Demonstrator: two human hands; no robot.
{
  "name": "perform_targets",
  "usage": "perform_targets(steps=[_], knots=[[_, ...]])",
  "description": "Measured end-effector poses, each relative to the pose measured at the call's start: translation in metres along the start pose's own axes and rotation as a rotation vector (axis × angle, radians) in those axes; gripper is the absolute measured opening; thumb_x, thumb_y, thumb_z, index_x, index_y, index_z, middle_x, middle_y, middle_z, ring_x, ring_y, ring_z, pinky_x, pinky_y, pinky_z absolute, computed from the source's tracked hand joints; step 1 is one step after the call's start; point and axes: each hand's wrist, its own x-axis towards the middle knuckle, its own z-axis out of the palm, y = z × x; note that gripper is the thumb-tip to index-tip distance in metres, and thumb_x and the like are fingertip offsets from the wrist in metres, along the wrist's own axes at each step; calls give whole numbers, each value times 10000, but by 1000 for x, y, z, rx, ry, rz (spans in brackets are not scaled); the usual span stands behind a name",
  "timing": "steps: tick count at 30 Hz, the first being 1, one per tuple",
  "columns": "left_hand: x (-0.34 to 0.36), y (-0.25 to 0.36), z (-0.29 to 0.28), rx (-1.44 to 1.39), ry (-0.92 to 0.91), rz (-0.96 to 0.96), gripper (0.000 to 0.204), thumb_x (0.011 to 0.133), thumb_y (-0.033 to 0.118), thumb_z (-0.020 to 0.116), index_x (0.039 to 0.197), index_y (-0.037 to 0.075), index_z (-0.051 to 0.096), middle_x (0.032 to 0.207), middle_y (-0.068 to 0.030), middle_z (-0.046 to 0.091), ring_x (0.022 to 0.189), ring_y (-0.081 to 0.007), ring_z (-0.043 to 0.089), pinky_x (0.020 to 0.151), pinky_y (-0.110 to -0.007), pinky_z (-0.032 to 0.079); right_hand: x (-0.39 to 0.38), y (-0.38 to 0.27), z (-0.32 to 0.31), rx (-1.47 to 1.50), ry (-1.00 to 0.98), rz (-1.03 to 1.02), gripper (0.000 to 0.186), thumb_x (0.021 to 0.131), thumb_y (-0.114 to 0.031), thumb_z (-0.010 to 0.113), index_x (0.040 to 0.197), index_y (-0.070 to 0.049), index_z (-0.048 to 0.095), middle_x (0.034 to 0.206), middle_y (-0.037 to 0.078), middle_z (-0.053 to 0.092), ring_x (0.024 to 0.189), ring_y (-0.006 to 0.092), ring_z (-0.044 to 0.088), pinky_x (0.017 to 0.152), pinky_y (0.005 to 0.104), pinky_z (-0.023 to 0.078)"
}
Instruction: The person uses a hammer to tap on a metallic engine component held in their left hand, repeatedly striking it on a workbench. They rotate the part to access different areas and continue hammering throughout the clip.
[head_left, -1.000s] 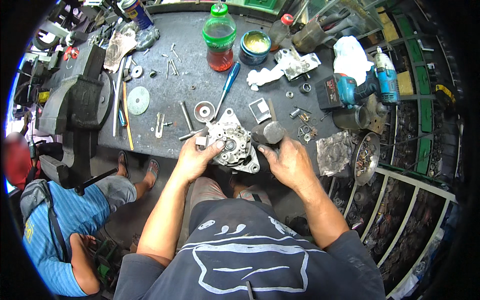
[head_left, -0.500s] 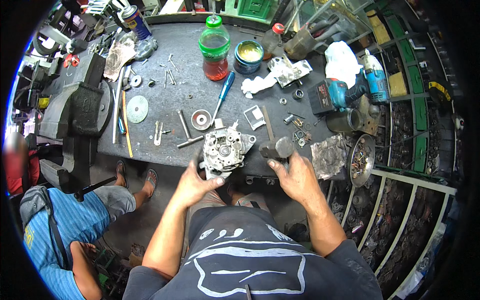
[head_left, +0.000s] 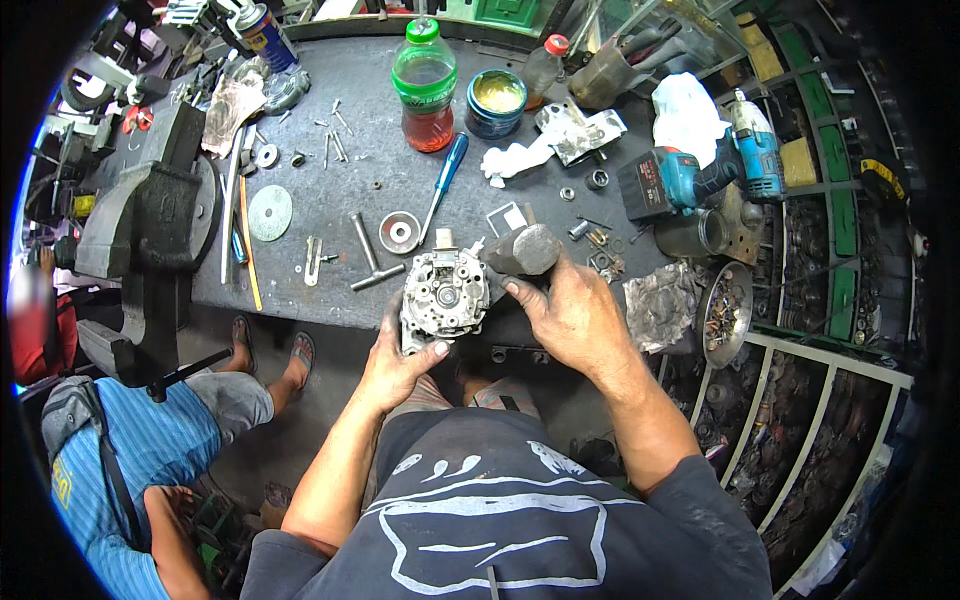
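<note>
My left hand (head_left: 395, 365) grips a silver alternator housing (head_left: 445, 295) at its lower left side, near the bench's front edge. My right hand (head_left: 570, 310) holds a dark, heavy hammer (head_left: 525, 250), its head raised just right of the housing. Behind them lie a T-shaped steel bar (head_left: 368, 258), a round metal pulley (head_left: 398, 232) and a blue-handled screwdriver (head_left: 450, 165).
A vise (head_left: 150, 225) is mounted at left; two people sit beside it, one in blue (head_left: 130, 450), another in red. Bottles, a grease tub (head_left: 496, 95), a cordless driver (head_left: 680, 180), rags and a parts bowl (head_left: 725, 315) crowd the bench (head_left: 320, 200).
The housing has turned and slid slightly left in my left hand. The hammer dipped down half a second ago and is now raised again beside the housing.
</note>
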Motion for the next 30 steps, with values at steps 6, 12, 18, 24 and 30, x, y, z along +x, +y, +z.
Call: perform_targets(steps=[6, 12, 18, 24, 30], knots=[[3, -4, -4, -23, -17, 28, 1215, 858, 357, 972, 1755, -29, 250, 1652, -265, 541, 1554, -327, 502, 1294, -446, 391, 3, 5, 4, -19, 0, 8, 541, 1035, -293, 780, 1405, 65, 613, 1119, 342, 774, 1101, 553, 737, 942, 604, 590], [2, -5, -10, 23, -34, 55, 1227, 846, 375, 980, 1752, -31, 259, 1642, -254, 553, 1549, -333, 508, 1298, -452, 391, 0, 13, 17, -99, -54, 23, 602, 1036, -338, 767, 1435, 74, 584, 1036, 357, 772, 1004, 564, 755, 901, 629, 604], [36, 23, -53, 240, -253, 49, 1254, 774, 278, 1031, 1749, -35, 307, 1673, -251, 530, 1558, -313, 498, 1337, -409, 323, -23, 12, -4, 14, -11, 91, 552, 1028, -357, 788, 1371, 55, 656, 1178, 346, 772, 1158, 555, 725, 1005, 606, 571], [61, 24, -64, -171, 64, 100, 1186, 829, 277, 1013, 1750, 3, 317, 1525, -244, 649, 1424, -325, 622, 1215, -456, 505, -42, 10, -34, 9, 61, 79, 537, 1036, -336, 788, 1399, 38, 656, 1223, 318, 780, 1211, 524, 723, 1034, 562, 576], [68, -25, -5, -333, 97, -25, 946, 1086, 665, 616, 1663, -71, 473, 1686, -264, 526, 1619, -336, 430, 1344, -436, 288, -25, 5, -21, -10, 27, 10, 568, 1027, -327, 799, 1413, 55, 632, 1157, 331, 780, 1147, 531, 740, 968, 582, 596]])
